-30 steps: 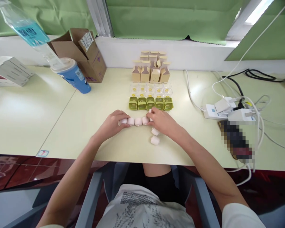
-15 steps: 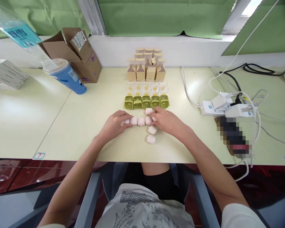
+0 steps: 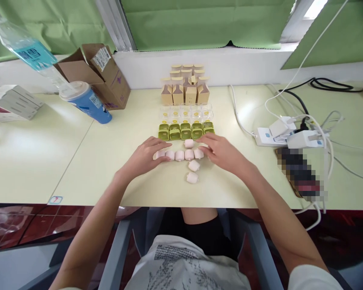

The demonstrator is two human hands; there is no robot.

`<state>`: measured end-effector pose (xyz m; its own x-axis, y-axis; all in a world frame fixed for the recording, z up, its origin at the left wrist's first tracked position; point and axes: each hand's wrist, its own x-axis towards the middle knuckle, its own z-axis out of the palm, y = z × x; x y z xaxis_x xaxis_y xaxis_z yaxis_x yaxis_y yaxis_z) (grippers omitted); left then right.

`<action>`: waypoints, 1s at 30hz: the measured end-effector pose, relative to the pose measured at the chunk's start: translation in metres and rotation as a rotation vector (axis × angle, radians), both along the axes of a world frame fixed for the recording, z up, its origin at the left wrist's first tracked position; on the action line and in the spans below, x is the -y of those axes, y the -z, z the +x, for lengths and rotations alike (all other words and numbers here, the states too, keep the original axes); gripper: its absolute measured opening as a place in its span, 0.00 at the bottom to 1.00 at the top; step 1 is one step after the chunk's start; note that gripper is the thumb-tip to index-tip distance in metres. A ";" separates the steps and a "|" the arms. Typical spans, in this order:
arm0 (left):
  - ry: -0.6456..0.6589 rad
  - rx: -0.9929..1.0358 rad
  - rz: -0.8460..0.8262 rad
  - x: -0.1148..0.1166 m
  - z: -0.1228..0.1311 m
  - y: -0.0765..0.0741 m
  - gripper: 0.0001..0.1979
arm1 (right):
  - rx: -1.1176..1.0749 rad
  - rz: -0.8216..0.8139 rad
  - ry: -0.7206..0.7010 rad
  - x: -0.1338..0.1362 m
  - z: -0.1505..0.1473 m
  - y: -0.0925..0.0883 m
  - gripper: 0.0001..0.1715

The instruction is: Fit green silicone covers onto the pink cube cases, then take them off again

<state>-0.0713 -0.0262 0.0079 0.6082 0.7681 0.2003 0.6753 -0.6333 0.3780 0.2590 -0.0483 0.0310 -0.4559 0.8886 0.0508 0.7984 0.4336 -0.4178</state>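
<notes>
Several small pale pink barrel-shaped pieces (image 3: 179,155) lie side by side in a row on the table. One more pink piece (image 3: 188,143) sits just behind the row, and two loose pink pieces (image 3: 193,171) lie in front of it. My left hand (image 3: 143,156) is around the row's left end, thumb and fingers apart, partly hiding the end piece. At the right end, my right hand (image 3: 225,153) has its fingers spread, its thumb close to the last piece; whether it touches is unclear. Behind the pieces stand small olive-green open containers (image 3: 186,131) in two lines.
Clear plastic cases (image 3: 185,113) with yellow stickers and open brown cartons (image 3: 185,94) stand farther back. At left are a blue cup (image 3: 90,105), a tilted bottle (image 3: 38,56) and a cardboard box (image 3: 109,80). A power strip (image 3: 264,137), cables and a phone (image 3: 299,171) lie at right.
Both hands have loosened from the row, their fingers spreading apart. My right hand has drawn slightly right, uncovering the row's right end piece. The view has shifted slightly.
</notes>
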 end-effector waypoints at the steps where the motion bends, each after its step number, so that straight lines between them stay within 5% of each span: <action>1: 0.014 0.005 0.022 -0.003 0.005 -0.005 0.20 | 0.004 0.047 0.012 0.000 0.010 0.002 0.23; 6: 0.102 -0.307 0.170 -0.021 0.061 -0.025 0.24 | 0.138 0.014 0.006 0.005 0.031 0.016 0.27; 10: 0.211 -0.591 0.267 -0.029 0.104 -0.036 0.21 | 0.099 -0.091 0.196 0.018 0.012 0.021 0.30; 13: 0.232 -0.686 0.280 -0.034 0.114 -0.041 0.19 | 0.102 -0.107 0.322 0.025 -0.005 0.023 0.26; 19: 0.122 -0.572 0.270 -0.029 0.093 -0.049 0.09 | 0.073 -0.050 0.397 0.023 -0.013 0.033 0.28; 24: 0.008 -0.243 0.145 0.016 0.043 -0.040 0.09 | -0.017 0.024 0.439 0.021 0.004 0.040 0.28; 30: -0.083 0.033 -0.027 0.071 -0.003 -0.004 0.11 | -0.154 0.094 0.081 0.035 0.049 0.033 0.27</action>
